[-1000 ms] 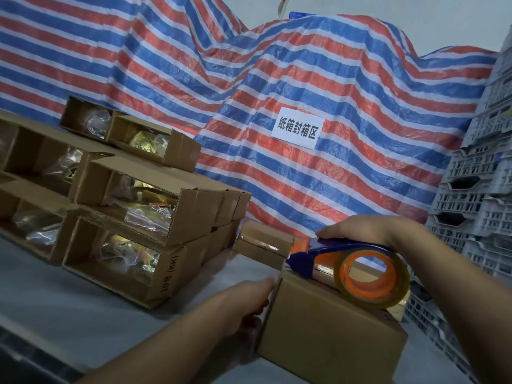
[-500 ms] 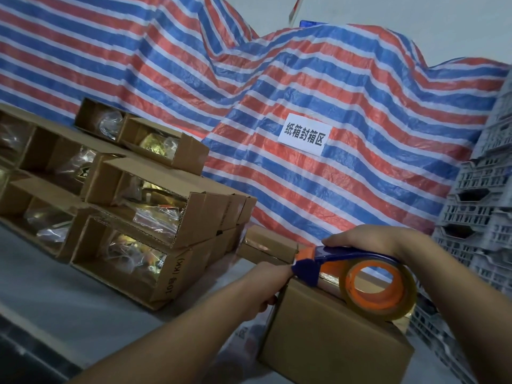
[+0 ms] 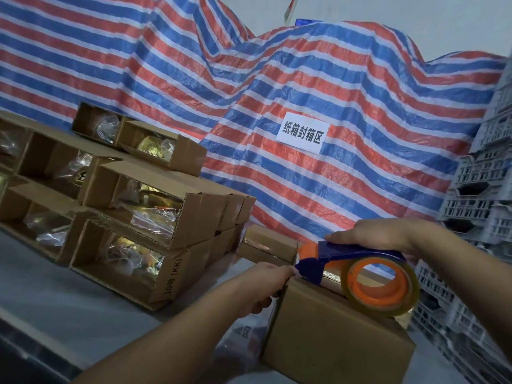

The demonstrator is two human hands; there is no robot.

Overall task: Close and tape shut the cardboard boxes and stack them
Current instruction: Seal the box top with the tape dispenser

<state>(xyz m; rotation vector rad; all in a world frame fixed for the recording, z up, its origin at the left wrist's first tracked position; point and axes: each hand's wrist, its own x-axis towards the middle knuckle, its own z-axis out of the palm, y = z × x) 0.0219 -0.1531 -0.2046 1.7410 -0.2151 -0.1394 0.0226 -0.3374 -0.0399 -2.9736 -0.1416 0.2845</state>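
At lower right of the frame, a closed brown cardboard box (image 3: 332, 336) is steadied by the left hand (image 3: 266, 286), fingers curled at its corner. A blue-and-orange tape dispenser (image 3: 357, 273) is gripped from above by the right hand (image 3: 371, 235).

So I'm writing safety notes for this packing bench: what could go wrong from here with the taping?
The left hand grips the far end of the closed box right beside the tape dispenser head held by the right hand; its cutter could nick the fingers. The box also sits near the table edge, so a hard pull might drag it off.
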